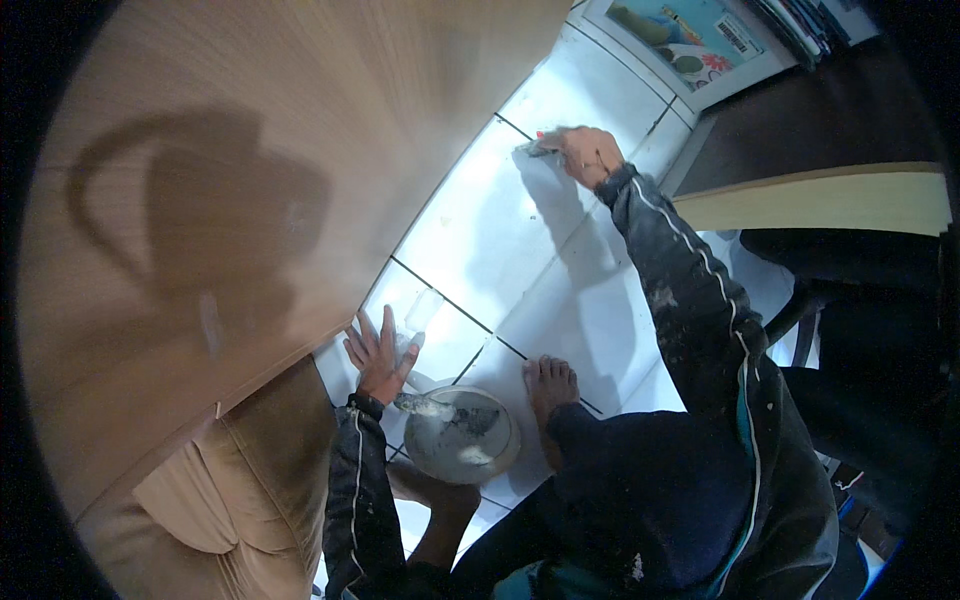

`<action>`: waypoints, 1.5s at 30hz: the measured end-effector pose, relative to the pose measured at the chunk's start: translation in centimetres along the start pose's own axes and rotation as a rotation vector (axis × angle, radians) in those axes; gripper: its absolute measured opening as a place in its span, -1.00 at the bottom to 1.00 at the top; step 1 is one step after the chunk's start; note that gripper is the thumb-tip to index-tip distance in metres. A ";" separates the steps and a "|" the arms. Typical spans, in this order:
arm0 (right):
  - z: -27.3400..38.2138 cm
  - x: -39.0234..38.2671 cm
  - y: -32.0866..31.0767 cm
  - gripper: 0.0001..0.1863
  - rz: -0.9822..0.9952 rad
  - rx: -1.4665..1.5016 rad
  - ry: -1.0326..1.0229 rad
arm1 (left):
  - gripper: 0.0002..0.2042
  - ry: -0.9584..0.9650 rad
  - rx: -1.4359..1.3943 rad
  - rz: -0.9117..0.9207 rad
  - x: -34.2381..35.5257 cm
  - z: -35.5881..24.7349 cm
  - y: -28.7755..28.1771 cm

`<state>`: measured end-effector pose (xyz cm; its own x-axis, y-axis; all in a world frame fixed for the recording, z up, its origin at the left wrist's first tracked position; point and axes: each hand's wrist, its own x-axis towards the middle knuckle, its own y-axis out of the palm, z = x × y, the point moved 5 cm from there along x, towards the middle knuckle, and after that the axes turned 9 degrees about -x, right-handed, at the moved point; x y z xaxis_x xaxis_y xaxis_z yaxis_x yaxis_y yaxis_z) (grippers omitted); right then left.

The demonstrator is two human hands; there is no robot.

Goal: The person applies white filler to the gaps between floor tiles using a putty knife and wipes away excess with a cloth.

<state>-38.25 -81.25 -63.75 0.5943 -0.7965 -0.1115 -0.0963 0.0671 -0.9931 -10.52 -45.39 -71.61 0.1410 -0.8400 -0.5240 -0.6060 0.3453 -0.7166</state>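
My left hand (376,358) rests with its fingers spread on the white tiled floor, at the lower edge of a wooden panel. Farther off, my right hand (588,156) is closed on a small greyish piece (538,149) pressed against the tiles. A speck of red shows by its fingertips; the kind of thing is too blurred to make out. Beside my left wrist stands a round pale bucket (510,448) with grey, pasty material inside. A stick-like tool (424,405) coated in the same grey lies across its rim. Dark joint lines (445,296) run between the tiles.
The wooden panel (400,80) fills the upper left, with a tan cushioned seat (240,490) below it. My bare foot (550,385) is next to the bucket. At right are a pale board edge (820,200) and dark chair parts; a white-framed case (700,50) stands at the top.
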 end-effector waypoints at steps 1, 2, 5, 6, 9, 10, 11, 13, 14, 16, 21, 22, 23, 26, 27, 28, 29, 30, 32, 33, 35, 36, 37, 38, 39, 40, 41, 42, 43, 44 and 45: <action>-0.8 0.4 0.7 -0.58 0.009 -0.003 0.006 | -0.19 0.004 0.023 -0.012 0.4 0.2 0.4; -1.5 0.7 1.5 -0.58 -0.003 0.017 -0.048 | -0.18 0.011 0.045 -0.024 0.7 0.4 0.7; -2.5 -1.1 1.9 -0.58 0.036 0.112 -0.092 | -0.18 0.021 0.036 -0.001 0.7 0.1 0.6; 0.8 -0.2 3.7 -0.57 0.062 0.145 -0.173 | -0.18 -0.073 0.044 -0.020 -1.3 2.2 0.6; -2.9 -7.1 3.3 -0.53 0.044 0.148 -0.086 | -0.17 -0.001 0.012 0.004 0.1 0.3 0.3; -2.3 -8.4 3.3 -0.53 0.089 0.121 -0.042 | -0.17 0.003 0.016 -0.003 0.0 0.2 0.2; -1.8 -9.6 3.5 -0.53 0.132 0.095 0.005 | -0.16 0.008 0.022 -0.009 0.0 0.3 0.2; -1.0 -9.8 2.6 -0.53 0.266 0.027 0.040 | -0.15 0.003 -0.001 -0.002 -0.1 0.1 -0.2; -1.1 -9.3 2.2 -0.54 0.201 0.094 -0.012 | -0.15 -0.003 -0.024 0.007 -0.1 0.1 -0.3; -1.8 -8.1 1.4 -0.55 0.054 0.176 -0.011 | -0.14 0.003 -0.023 0.006 0.0 0.3 -0.1; -3.6 -4.8 0.0 -0.58 0.035 0.075 0.214 | -0.13 -0.020 -0.014 0.034 0.1 0.0 -0.3; -3.0 -4.3 0.5 -0.55 0.093 0.031 0.251 | -0.13 -0.030 -0.003 0.039 0.0 0.2 -0.1; -2.2 -3.8 1.3 -0.53 0.151 -0.013 0.288 | -0.13 -0.039 0.007 0.044 0.1 0.2 -0.1; 2.9 -5.6 7.8 -0.63 -0.130 -0.255 0.141 | -0.13 -0.033 0.005 0.056 0.2 -0.5 -0.3; 4.5 -6.4 8.7 -0.63 -0.248 -0.437 0.065 | -0.13 -0.022 0.004 0.059 0.5 -0.3 -0.1; 5.4 -6.4 6.7 -0.63 -0.249 -0.435 0.059 | -0.13 -0.005 -0.023 0.044 0.2 0.2 0.0; 5.9 -6.1 5.7 -0.58 -0.010 -0.221 -0.033 | -0.12 0.012 -0.050 0.029 0.0 0.6 0.1; 5.8 -5.8 4.0 -0.55 0.103 -0.118 -0.081 | -0.12 0.018 -0.049 0.027 0.1 0.6 0.0; 4.6 -4.7 1.0 -0.55 0.172 0.043 -0.104 | -0.12 -0.011 -0.002 0.029 -0.5 0.9 0.0; 3.0 -4.2 0.2 -0.58 0.127 0.088 -0.079 | -0.12 -0.018 -0.005 0.028 -0.7 0.8 0.0; -2.3 -2.5 2.4 -0.66 0.128 -0.066 0.169 | -0.12 -0.004 0.010 0.054 0.2 -0.2 -0.3; -2.2 -2.7 2.8 -0.66 0.130 -0.063 0.162 | -0.12 -0.011 0.009 0.054 0.1 -0.2 -0.4; -2.0 -3.0 3.0 -0.67 0.104 -0.066 0.177 | -0.12 -0.017 0.005 0.056 0.1 -0.2 -0.4; -2.0 -3.5 3.4 -0.68 0.078 -0.068 0.193 | -0.13 -0.021 0.002 0.060 0.0 -0.2 -0.4; -1.8 -4.9 6.3 -0.81 -0.149 -0.016 0.090 | -0.13 -0.001 0.002 0.058 0.4 -0.6 -0.6; 0.7 -5.8 5.9 -0.79 -0.132 -0.043 -0.005 | -0.12 -0.008 -0.005 0.051 0.1 -0.2 -0.5; 3.1 -6.5 4.4 -0.77 -0.111 -0.077 -0.094 | -0.12 -0.006 -0.016 0.049 0.0 0.1 -0.3; 3.6 -6.0 2.7 -0.77 -0.108 -0.076 -0.098 | -0.12 -0.010 -0.018 0.049 0.0 0.4 0.0; 3.7 -5.3 1.3 -0.75 0.048 -0.019 -0.059 | -0.11 -0.019 0.015 0.036 -0.1 0.8 0.2; 3.7 -4.9 1.1 -0.73 0.204 0.040 -0.023 | -0.10 -0.032 0.049 0.023 -0.5 1.1 0.2; 2.6 -4.3 1.2 -0.66 0.133 0.068 0.066 | -0.10 -0.024 0.043 0.029 -0.2 0.9 0.4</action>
<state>-38.84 -76.24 -64.55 0.5263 -0.8153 -0.2413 -0.1152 0.2128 -0.9703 -10.07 -44.69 -72.25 0.1432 -0.8192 -0.5554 -0.5756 0.3875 -0.7201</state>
